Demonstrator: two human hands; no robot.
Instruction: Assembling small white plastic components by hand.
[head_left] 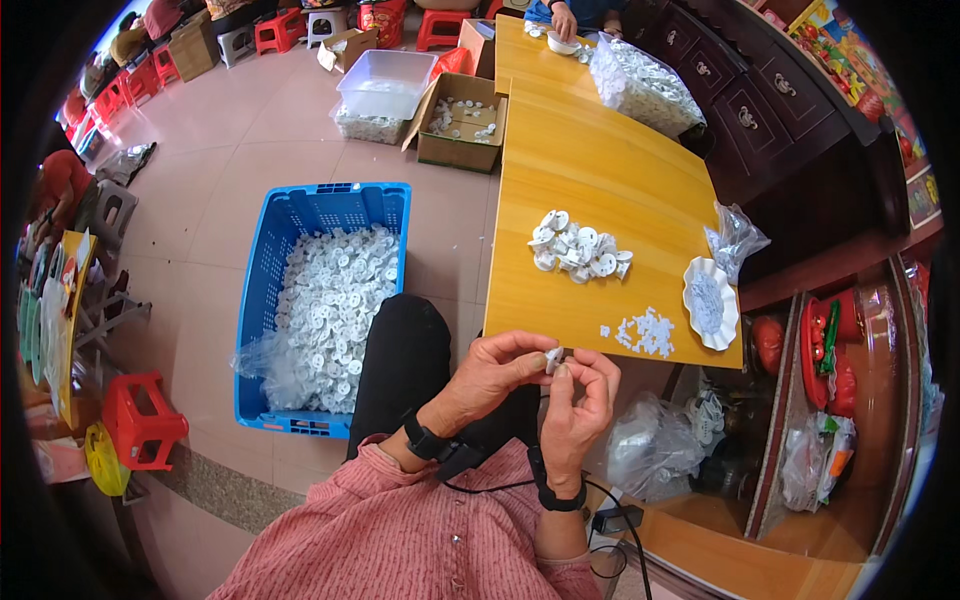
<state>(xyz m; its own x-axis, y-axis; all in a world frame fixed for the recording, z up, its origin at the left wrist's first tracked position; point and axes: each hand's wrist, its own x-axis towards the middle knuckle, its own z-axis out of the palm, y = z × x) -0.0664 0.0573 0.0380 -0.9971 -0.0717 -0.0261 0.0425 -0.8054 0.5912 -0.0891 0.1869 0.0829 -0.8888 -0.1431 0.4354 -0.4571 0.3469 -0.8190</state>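
A small white piece [553,359], seemingly light, stiff plastic and best taken by its edges, is pinched between the nearly closed left grip [492,372] and right grip [580,400], beside the near edge of the table [575,125].

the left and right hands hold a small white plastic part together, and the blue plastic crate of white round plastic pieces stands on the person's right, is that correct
The side is wrong: the head view shows the blue plastic crate of white round plastic pieces standing on the person's left. The left hand and right hand do hold the small white plastic part.
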